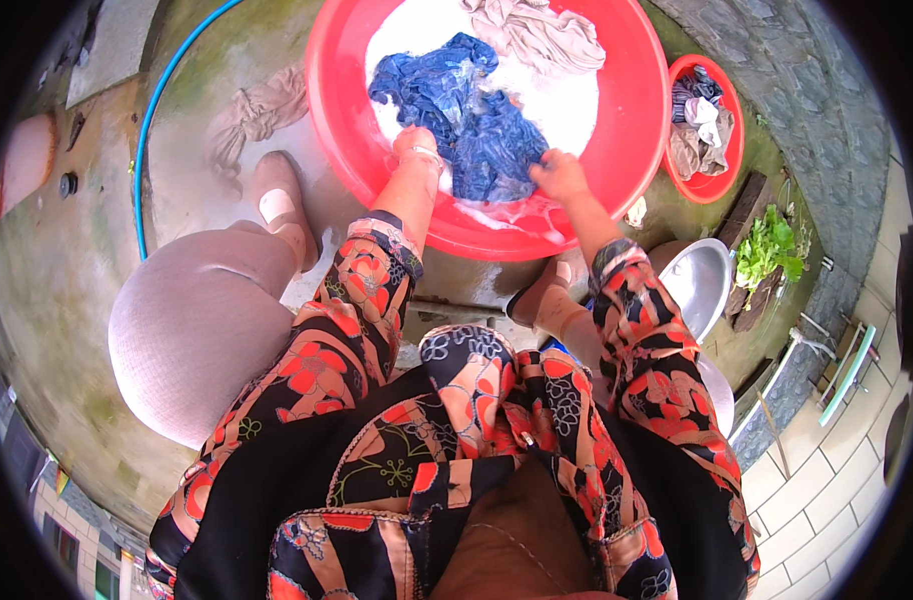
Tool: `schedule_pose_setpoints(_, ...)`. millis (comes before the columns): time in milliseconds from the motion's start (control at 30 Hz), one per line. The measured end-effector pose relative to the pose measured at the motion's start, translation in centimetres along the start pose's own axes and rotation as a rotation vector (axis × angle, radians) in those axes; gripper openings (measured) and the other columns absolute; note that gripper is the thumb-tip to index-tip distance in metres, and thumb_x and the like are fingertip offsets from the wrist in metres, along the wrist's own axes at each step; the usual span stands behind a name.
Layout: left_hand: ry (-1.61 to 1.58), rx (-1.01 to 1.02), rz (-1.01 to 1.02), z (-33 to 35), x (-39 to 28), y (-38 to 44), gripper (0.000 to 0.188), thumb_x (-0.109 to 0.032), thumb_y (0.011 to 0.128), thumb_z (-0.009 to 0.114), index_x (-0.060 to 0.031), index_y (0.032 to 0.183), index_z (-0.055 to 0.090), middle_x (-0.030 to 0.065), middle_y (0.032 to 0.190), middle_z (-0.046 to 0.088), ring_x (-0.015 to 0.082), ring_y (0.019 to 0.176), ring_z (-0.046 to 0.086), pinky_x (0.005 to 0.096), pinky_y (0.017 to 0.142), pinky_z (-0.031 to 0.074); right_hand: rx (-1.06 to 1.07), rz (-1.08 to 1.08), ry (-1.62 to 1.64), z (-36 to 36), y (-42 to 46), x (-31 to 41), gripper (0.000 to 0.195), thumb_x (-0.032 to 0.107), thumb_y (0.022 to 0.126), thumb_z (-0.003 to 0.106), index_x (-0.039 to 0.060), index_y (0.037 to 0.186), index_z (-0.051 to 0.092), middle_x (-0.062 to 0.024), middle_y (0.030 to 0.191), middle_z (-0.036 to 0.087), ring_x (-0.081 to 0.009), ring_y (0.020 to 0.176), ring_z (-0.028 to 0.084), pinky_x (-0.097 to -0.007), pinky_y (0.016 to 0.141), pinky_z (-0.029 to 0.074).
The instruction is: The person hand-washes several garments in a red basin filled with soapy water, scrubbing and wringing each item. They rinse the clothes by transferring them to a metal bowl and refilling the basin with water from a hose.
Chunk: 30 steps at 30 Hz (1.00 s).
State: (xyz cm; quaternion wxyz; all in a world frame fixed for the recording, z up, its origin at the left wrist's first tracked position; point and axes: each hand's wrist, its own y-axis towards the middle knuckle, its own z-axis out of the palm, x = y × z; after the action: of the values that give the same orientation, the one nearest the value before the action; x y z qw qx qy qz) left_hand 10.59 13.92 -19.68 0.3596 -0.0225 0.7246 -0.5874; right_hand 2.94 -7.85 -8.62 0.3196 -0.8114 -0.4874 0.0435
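A large red plastic basin (621,150) stands on the wet ground before me, with white suds (569,112) in it. Wet blue cloth (456,112) lies bunched across the suds. My left hand (417,142), with a bracelet at the wrist, is closed at the lower left edge of the cloth; what its fingers grip is hidden. At the cloth's lower right edge is my right hand (560,174), its fingertips against the fabric; its grip is unclear. A beige garment (539,34) lies in the suds at the top of the basin.
Right of the basin stands a smaller red basin (735,142) with clothes, and below it a metal bowl (700,281) and leafy greens (770,251). On the left, a twisted beige cloth (265,109) lies on the ground near a blue hose (145,142). A stone wall curves along the right.
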Motion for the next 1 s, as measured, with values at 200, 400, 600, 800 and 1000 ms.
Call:
schedule_pose_setpoints(200, 0.355, -0.033, 0.121, -0.9, -0.5, -3.2, 0.063, -0.018, 0.071, 0.063, 0.0036, 0.125, 0.041, 0.0264, 0.121, 0.051, 0.0352, 0.113, 0.05, 0.0373, 0.096, 0.038, -0.294, -0.32, 0.052, 3.7, 4.2, 5.3, 0.052, 0.042, 0.075, 0.066, 0.0105, 0.114, 0.054, -0.0172, 0.113, 0.054, -0.035, 0.112, 0.047, -0.0414, 0.091, 0.04)
schedule_pose_setpoints(400, 0.424, -0.038, -0.135, -0.5, 1.5, -6.3, 0.059, -0.031, 0.082, 0.057, 0.0043, 0.125, 0.038, 0.0241, 0.125, 0.047, 0.0373, 0.115, 0.048, 0.0432, 0.096, 0.038, -0.435, -0.078, 0.364, 4.1, 5.3, 6.7, 0.043, 0.04, 0.085, 0.056, 0.0035, 0.108, 0.056, -0.0171, 0.097, 0.062, -0.0321, 0.095, 0.058, -0.0379, 0.085, 0.044)
schedule_pose_setpoints(600, -0.156, 0.781, -0.812, 2.4, -1.0, -11.5, 0.086, -0.07, 0.083, 0.029, 0.0032, 0.128, 0.036, 0.0204, 0.131, 0.041, 0.0407, 0.113, 0.046, 0.0568, 0.089, 0.039, -0.437, -0.21, 1.21, -9.5, 2.1, 9.2, 0.019, 0.018, 0.084, 0.06, 0.0044, 0.097, 0.06, -0.0004, 0.085, 0.061, -0.0096, 0.074, 0.054, -0.026, 0.067, 0.044)
schedule_pose_setpoints(800, -0.437, 1.335, -0.507, 4.9, -6.5, -11.5, 0.039, -0.039, 0.09, 0.045, -0.0029, 0.1, 0.057, 0.0133, 0.091, 0.063, 0.0245, 0.081, 0.061, 0.0378, 0.077, 0.05, -0.43, -0.36, 0.74, -3.6, -8.1, 13.5, 0.023, 0.006, 0.064, 0.068, 0.007, 0.08, 0.052, -0.0088, 0.084, 0.058, -0.0187, 0.083, 0.056, -0.0316, 0.071, 0.045)
schedule_pose_setpoints(1000, -0.44, 0.867, -0.376, 5.4, -4.1, -15.7, 0.021, -0.02, 0.088, 0.049, -0.0041, 0.095, 0.061, 0.008, 0.085, 0.064, 0.0208, 0.079, 0.063, 0.0347, 0.071, 0.051, -0.613, 0.085, 0.597, -8.0, -1.8, 12.9, 0.026, 0.027, 0.079, 0.058, 0.0024, 0.089, 0.057, -0.0207, 0.085, 0.06, -0.0327, 0.082, 0.057, -0.0379, 0.075, 0.045)
